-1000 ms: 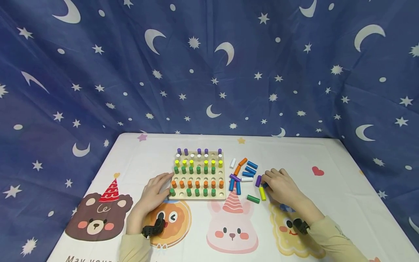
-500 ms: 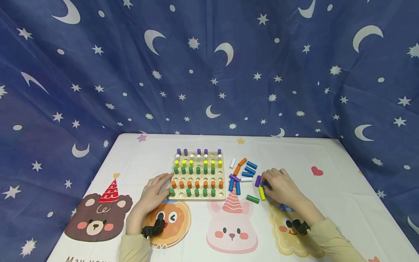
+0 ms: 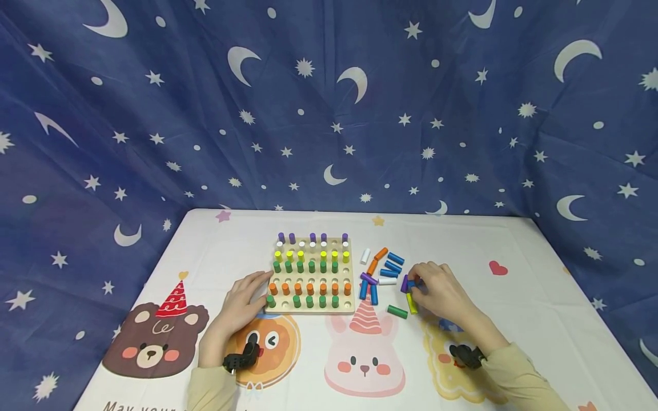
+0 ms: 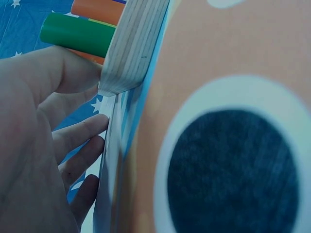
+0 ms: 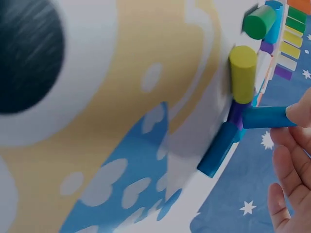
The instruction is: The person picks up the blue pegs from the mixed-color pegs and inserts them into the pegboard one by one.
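Blue peg [image 5: 266, 117]: out to the right of the board, among the loose pegs; lying sideways in the right hand's grip.
Right hand [image 3: 441, 289]: thumb and pointer finger pinch one end of it; the other fingers curl loosely below.
Job now: looks like picking up one loose peg.
Next move: I think it calls for lifting it clear of its neighbors, then tipping it upright over a hole.
Purple peg [image 3: 404, 283]: right by the pinched one; I can't tell if they touch.
Yellow peg [image 3: 412, 303]: lies close by too, so it could get bumped.
Other blue peg [image 5: 217, 149]: lies on the table near the purple one.
Green peg [image 3: 397, 311]: lies nearest the front.
Board [image 3: 329, 310]: many colored pegs stand in rows, with bare holes between the back green row and the orange row.
Left hand [image 3: 240, 302]: at the board's left edge, thumb against it, other fingers spread a bit apart; it probably helps keep the board steady.
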Tool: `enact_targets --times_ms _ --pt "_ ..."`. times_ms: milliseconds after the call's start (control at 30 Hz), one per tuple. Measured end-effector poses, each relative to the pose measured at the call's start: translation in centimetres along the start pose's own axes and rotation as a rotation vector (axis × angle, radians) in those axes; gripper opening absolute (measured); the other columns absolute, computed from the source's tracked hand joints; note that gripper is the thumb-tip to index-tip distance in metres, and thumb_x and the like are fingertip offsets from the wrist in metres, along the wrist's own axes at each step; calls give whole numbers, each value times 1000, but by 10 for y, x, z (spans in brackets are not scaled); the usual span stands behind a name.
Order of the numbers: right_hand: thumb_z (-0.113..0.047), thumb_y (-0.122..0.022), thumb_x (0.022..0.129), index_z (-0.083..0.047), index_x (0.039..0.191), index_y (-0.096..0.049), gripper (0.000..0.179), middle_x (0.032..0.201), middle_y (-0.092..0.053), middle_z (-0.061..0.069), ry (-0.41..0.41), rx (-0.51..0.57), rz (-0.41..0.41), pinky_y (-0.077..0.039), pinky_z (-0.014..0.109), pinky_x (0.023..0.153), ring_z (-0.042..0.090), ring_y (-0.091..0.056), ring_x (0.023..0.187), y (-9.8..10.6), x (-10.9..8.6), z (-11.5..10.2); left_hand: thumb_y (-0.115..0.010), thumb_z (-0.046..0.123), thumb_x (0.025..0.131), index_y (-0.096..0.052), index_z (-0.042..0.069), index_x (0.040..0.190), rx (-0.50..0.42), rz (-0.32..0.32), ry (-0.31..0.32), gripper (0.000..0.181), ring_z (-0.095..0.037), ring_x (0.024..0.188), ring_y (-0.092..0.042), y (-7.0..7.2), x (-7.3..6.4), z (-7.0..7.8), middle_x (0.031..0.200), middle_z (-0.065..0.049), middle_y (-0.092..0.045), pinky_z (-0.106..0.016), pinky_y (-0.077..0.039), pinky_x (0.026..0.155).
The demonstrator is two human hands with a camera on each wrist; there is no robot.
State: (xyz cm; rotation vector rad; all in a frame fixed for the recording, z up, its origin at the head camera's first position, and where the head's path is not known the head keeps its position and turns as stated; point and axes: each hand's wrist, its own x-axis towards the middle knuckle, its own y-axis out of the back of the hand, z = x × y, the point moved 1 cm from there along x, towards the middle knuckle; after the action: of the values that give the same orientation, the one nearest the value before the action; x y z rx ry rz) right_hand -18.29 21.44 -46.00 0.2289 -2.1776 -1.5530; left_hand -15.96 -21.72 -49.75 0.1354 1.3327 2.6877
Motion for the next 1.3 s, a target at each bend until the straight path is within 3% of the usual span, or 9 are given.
enact_targets --times_ms 333,633,1300 --pt "-10 -76 73 -17 89 -62 23 81 -63 -7 -8 63 -8 -31 32 77 10 -46 74 6 7 -13 -55 20 93 -44 20 145 -6 1 -3 53 -37 134 -34 0 -1 1 149 -10 -41 -63 -26 105" --pt "-13 -76 76 -17 91 -62 20 80 -62 -5 -43 152 -37 -29 32 76 19 -53 78 8 15 -23 -54 20 92 -44 20 145 -10 4 -4 54 -37 134 -33 0 -1 0 149 -10 -41 -64 -26 105" --pt "-13 -75 79 -17 92 -64 17 83 -64 -5 -44 276 -38 -31 31 77 17 -55 80 3 38 -52 -54 20 92 -43 21 145 -9 -4 1 54 -38 136 -33 2 -1 2 150 -10 -40 -65 -25 105"
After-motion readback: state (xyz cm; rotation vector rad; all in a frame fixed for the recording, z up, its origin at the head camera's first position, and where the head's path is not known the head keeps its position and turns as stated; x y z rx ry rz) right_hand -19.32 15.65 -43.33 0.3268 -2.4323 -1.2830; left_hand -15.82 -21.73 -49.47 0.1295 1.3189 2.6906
